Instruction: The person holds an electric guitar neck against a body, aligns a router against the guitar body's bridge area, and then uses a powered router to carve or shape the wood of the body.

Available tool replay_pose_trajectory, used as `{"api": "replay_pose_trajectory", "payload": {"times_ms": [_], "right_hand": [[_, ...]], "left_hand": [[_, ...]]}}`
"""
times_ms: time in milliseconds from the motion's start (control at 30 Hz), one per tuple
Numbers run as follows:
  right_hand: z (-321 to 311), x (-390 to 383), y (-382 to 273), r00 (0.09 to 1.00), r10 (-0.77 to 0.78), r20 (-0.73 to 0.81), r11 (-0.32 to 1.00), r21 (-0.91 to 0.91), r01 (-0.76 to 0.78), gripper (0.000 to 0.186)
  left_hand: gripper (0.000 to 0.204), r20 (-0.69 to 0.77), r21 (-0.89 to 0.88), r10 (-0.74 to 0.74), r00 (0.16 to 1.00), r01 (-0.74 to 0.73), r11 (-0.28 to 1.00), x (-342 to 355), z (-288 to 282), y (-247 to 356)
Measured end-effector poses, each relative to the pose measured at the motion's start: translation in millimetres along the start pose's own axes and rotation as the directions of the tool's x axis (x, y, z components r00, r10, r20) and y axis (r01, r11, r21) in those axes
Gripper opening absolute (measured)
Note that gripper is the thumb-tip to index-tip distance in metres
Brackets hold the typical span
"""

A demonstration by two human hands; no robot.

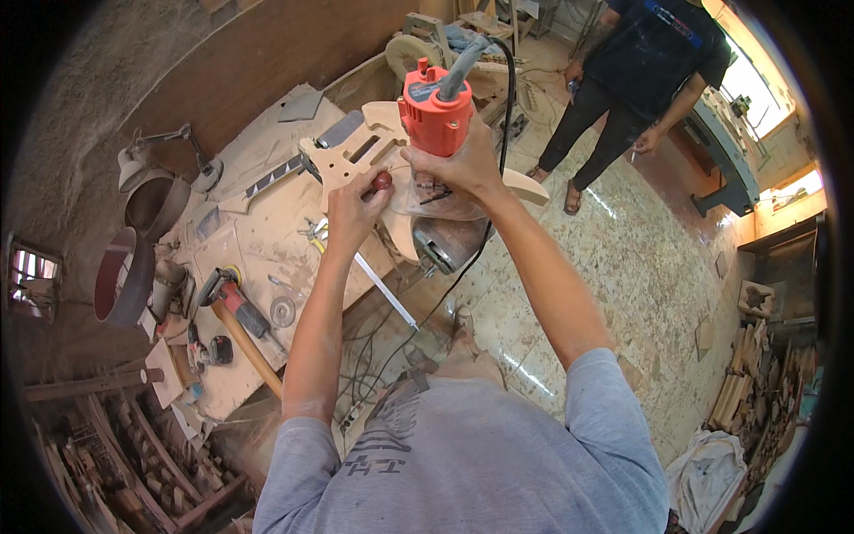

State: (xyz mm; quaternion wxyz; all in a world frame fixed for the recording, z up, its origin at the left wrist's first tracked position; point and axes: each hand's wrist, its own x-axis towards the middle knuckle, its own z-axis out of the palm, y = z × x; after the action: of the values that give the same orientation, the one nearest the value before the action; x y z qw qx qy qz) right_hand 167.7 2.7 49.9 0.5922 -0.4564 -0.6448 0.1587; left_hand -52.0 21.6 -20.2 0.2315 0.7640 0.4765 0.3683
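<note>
Head view: a red handheld router (434,120) stands upright over a pale wooden electric-guitar body (384,158) at the edge of the workbench (258,245), with part of the body reaching past that edge. The left hand (352,203) curls its fingers around the dark-red round knob (382,180) beside the router. The right hand (461,167) wraps the motor housing from its right side, below the cap. So 2 hands share the hold, and neither is free. Whether the clear base plate (405,198) lies flat on the wood, I cannot tell.

The router looks dense and top-heavy, apt to tip if held only high up; the knob and the lower housing look like the surest holds. Its smooth casing could slip in dusty fingers. The black power cable (511,93) will probably tug a little. The guitar body should be stiff and moderately light, best held at its broad middle, since the narrow horns may chip.
</note>
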Motion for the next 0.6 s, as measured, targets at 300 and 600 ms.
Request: {"api": "replay_pose_trajectory", "payload": {"times_ms": [300,600], "right_hand": [[1,4,-1,1.000,-0.005,0.014,1.000,-0.020,0.006,0.094],[-6,9,8,0.998,0.020,0.066,0.999,0.040,-0.022,0.079]], "left_hand": [[0.041,-0.033,-0.043,-0.029,0.999,0.028,0.999,0,2,-1],[0.043,-0.064,-0.057,0.026,0.998,-0.030,0.998,2,12,-8]]}}
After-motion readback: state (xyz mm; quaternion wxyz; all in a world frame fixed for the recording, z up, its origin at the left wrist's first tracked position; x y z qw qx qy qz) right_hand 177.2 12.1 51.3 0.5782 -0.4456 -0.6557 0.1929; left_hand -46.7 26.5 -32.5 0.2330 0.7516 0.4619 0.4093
